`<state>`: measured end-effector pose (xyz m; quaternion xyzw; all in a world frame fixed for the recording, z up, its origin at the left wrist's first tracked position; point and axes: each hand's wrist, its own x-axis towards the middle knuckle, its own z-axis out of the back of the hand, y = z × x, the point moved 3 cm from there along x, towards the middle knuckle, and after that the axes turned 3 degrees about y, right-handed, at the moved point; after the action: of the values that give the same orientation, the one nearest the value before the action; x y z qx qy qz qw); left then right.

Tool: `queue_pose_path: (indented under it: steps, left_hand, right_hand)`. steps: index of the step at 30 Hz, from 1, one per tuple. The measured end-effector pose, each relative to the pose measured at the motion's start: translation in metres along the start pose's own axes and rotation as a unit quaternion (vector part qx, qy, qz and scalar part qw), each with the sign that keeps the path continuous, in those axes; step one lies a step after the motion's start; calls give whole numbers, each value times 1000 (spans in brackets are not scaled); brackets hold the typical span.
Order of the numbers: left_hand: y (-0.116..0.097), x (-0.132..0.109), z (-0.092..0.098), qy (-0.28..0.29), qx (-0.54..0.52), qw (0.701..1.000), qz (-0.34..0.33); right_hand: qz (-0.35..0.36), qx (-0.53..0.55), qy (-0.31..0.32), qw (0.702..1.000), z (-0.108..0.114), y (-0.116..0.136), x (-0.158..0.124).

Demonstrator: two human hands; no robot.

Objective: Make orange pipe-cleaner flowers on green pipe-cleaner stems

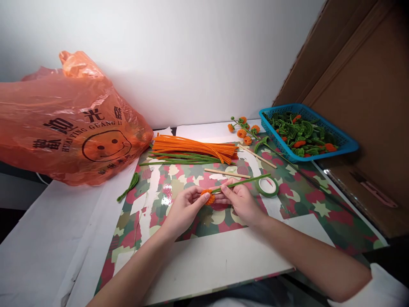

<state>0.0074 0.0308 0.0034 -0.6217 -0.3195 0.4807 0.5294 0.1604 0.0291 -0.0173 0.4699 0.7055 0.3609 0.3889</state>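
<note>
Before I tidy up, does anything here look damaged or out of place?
The mat looks damaged: ragged white strips break its pattern left of the left hand and behind the tape, as if torn.

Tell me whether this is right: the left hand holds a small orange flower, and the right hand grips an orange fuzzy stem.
Not quite: the head view shows that the fuzzy stem in the right hand is green. The left hand does hold the small orange flower.

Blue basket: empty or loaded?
Loaded: green pieces spread across the blue basket, with a few orange pieces among them. Can't tell what lies underneath.
</note>
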Motion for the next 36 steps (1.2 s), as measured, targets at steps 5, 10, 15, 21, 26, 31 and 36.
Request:
queue_pose_path:
  steps: [5,10,15,21,26,31,36]
  left_hand:
    - [2,-1,1,-3,22,1000,-6]
    - [1,-3,3,-23,54,998,-37]
    - [-1,-4,1,-15,61,996,-67]
    - [-1,-6,-2,-21,172,974,-146]
    - [-6,-8,-2,-76,272,937,-206]
    - [-12,-10,-4,-100,320,913,-233]
    - [-13,-10,-3,-109,342,908,-218]
  right_hand:
    - [-11,12,14,1000,0,2,1]
    - [27,-25,-4,999,1,6,-5]
    - [132,-100,-13,986,-2,12,-10]
    - [157,-160,-47,973,-1,12,-12]
    - [145,-178,-49,972,-2,10,-14]
    - [140,-186,-57,971,-5,9,-16]
    - [112,-158,-47,980,-7,6,-17]
